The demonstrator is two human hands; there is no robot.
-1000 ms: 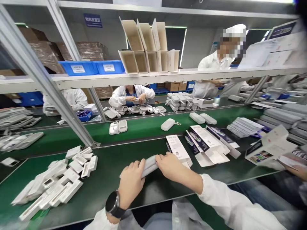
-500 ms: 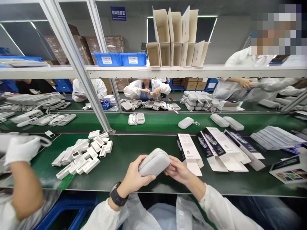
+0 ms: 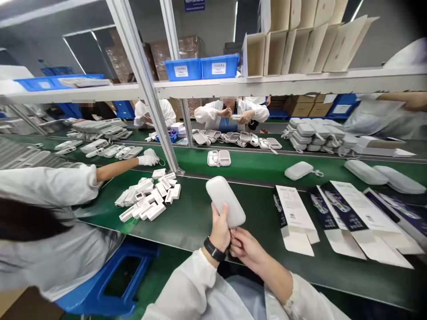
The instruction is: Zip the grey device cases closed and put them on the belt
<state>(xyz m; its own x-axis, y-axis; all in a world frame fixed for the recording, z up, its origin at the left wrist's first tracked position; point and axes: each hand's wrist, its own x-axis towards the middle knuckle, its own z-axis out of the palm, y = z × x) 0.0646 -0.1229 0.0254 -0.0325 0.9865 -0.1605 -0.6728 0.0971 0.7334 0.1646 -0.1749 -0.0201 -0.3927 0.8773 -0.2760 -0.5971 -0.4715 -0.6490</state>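
Observation:
My left hand point(image 3: 220, 229) grips a light grey oval zip case point(image 3: 225, 201) by its lower end and holds it up on end above the green table. A dark watch sits on that wrist. My right hand point(image 3: 245, 246) is just below and to the right, its fingers pinching at the case's bottom edge. Right of the case lie flat printed cartons point(image 3: 293, 209) with open flaps.
A heap of small white boxes point(image 3: 150, 198) lies at left, where a co-worker's gloved hand point(image 3: 148, 159) reaches in. More grey cases point(image 3: 300, 170) sit on the green conveyor point(image 3: 253, 165). A slanted metal post point(image 3: 147, 89) stands ahead. Other workers sit across the line.
The case has turned from lying flat between both hands to standing upright in my left hand. The view has swung left, and a co-worker's arm now reaches toward the white boxes.

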